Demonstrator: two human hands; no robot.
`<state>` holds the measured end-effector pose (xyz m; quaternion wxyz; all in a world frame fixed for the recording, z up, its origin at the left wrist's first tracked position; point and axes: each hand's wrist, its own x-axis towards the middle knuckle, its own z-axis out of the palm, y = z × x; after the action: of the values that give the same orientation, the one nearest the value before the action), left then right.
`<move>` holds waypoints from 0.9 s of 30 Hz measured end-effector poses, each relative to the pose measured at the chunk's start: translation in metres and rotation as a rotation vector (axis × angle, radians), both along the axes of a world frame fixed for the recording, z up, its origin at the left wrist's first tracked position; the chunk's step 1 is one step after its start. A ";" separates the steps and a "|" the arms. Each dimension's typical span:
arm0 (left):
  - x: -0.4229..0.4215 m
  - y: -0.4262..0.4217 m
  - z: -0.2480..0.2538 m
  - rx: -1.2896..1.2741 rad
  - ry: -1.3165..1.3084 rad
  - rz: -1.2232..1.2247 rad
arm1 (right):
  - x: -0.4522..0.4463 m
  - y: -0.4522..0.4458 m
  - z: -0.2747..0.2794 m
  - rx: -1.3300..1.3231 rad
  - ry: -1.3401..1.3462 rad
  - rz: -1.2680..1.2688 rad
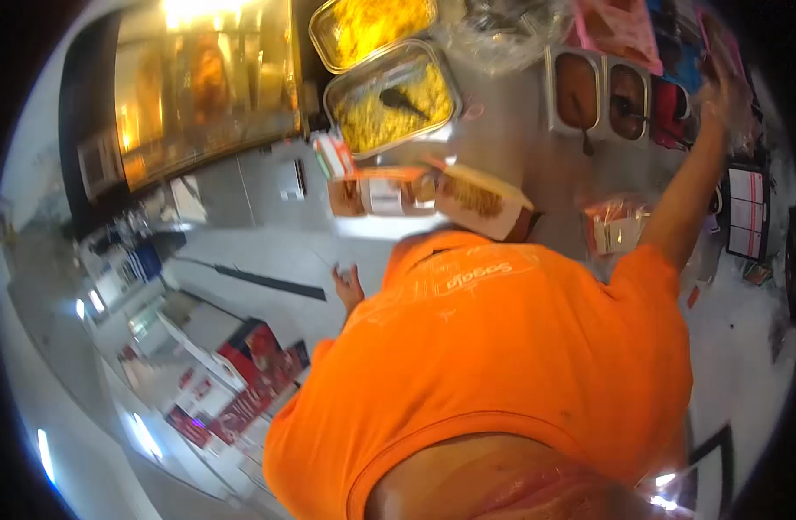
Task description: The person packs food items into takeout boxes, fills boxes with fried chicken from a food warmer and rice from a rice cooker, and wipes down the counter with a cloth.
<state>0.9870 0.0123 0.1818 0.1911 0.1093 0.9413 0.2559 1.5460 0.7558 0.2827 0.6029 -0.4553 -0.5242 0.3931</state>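
My left hand (348, 284) is at the left of my orange shirt, beside the counter edge, with fingers apart and nothing in them. Stretched out to the upper right, my right hand (719, 102) is smeared by motion near plastic packets; whether it holds anything is unclear. An open carton with brownish-yellow food (478, 198) stands on the counter in front of my chest, beside another carton (389, 192). Behind them a metal tray of yellow food (372, 117) has a dark spoon in it. Two metal containers with reddish-brown contents (577, 89) (628, 97) hold utensils.
A second tray of yellow food (376, 24) is at the top, next to a lit glass cabinet (209, 91). Clear plastic (502, 30) and a pink container (619, 33) are at the back. A packet (619, 230) lies near my right arm. Red-and-white boxes (242, 399) stand lower left.
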 end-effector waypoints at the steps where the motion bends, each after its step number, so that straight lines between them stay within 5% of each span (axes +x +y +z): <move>1: -0.002 0.016 0.005 0.051 0.076 -0.108 | -0.025 -0.045 0.028 -0.076 0.044 0.191; 5: -0.035 0.050 -0.020 0.306 0.067 -0.320 | -0.143 -0.238 0.083 -0.573 -0.212 0.956; 8: -0.045 0.089 -0.007 0.282 -0.006 -0.444 | -0.218 -0.333 0.030 -0.857 -0.139 1.243; 10: -0.056 0.094 -0.014 0.377 0.022 -0.524 | -0.267 -0.390 -0.002 -0.850 0.112 1.201; 13: -0.073 0.098 -0.021 0.496 0.145 -0.774 | -0.342 -0.444 -0.011 -0.818 -0.060 0.726; 16: -0.070 0.118 0.004 0.400 0.345 -1.206 | -0.368 -0.452 -0.052 0.034 -1.160 0.413; 20: -0.069 0.148 -0.006 0.086 0.567 -1.552 | -0.410 -0.486 -0.031 -0.467 -0.509 0.728; 23: -0.093 0.171 -0.025 -0.010 0.756 -1.581 | -0.414 -0.500 -0.042 -0.034 -0.873 0.648; 27: -0.115 0.179 -0.021 -0.063 0.814 -1.632 | -0.412 -0.553 -0.006 -0.305 -0.816 0.546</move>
<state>0.8722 0.1916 0.1608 -0.0314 0.8178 0.5731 -0.0429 1.1342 0.2028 0.2763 0.1510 -0.5010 -0.7533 0.3985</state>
